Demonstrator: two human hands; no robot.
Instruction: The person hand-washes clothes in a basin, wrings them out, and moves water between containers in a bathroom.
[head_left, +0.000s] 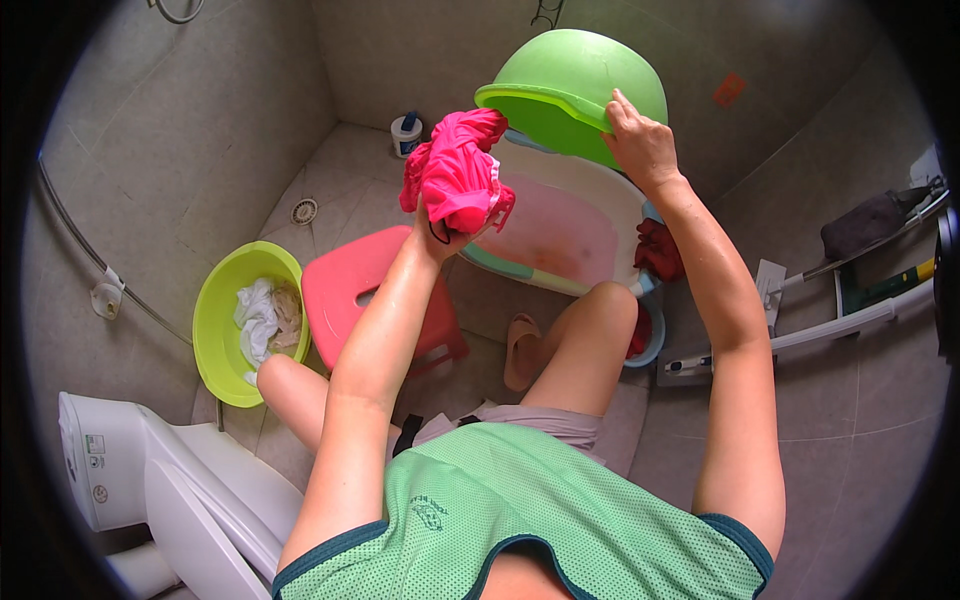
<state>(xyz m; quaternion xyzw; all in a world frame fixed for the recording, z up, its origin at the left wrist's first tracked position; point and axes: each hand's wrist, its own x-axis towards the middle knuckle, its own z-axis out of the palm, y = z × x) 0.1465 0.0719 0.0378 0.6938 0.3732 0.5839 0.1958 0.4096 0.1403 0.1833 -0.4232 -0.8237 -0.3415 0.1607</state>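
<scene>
My left hand (444, 236) holds up a bunched hot-pink garment (461, 172) with white trim, which hides most of the fingers. My right hand (639, 142) grips the rim of a green plastic basin (577, 71), tilted so its opening faces down and toward me. Below both hands sits a white baby bathtub (630, 196) with blue and teal edges. Pinkish water (562, 225) stands in it. Dark red cloth (660, 251) hangs over the tub's right end, above a blue bucket (654, 330) that also holds red fabric.
A pink plastic stool (352, 281) stands left of the tub. Beside it, a lime-green basin (217, 360) holds white and beige cloths (259, 315). A white tub with a blue brush (406, 135) is by the back wall. A toilet (210, 480) occupies the lower left; mops (840, 322) lean right.
</scene>
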